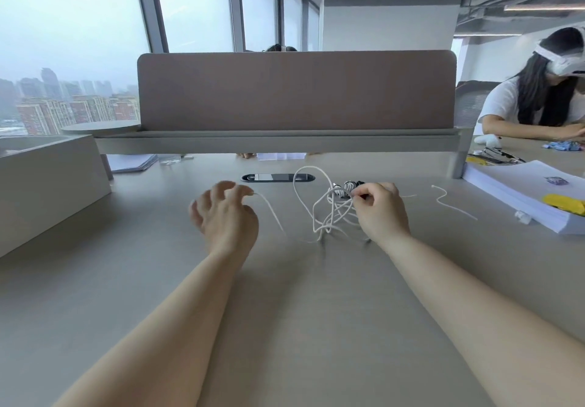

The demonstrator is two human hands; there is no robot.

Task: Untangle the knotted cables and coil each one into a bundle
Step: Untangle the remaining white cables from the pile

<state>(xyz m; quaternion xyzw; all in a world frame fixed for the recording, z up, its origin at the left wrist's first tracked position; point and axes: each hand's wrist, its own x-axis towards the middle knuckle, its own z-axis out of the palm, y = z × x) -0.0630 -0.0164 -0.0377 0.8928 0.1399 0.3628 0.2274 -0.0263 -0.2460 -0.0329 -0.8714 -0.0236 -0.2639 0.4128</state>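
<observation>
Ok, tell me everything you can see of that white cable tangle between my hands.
The white cable tangle is thin, matte cord looped and crossed over itself in a loose knot, lying on the grey table. One tall loop arcs away from you. A strand runs left to your left hand, which pinches it; your right hand pinches the knot's upper right, beside a black-and-white striped part.

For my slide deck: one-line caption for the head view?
Left hand pinches the end of a white cable while the right hand holds the knotted cables at a grey desk.
</observation>
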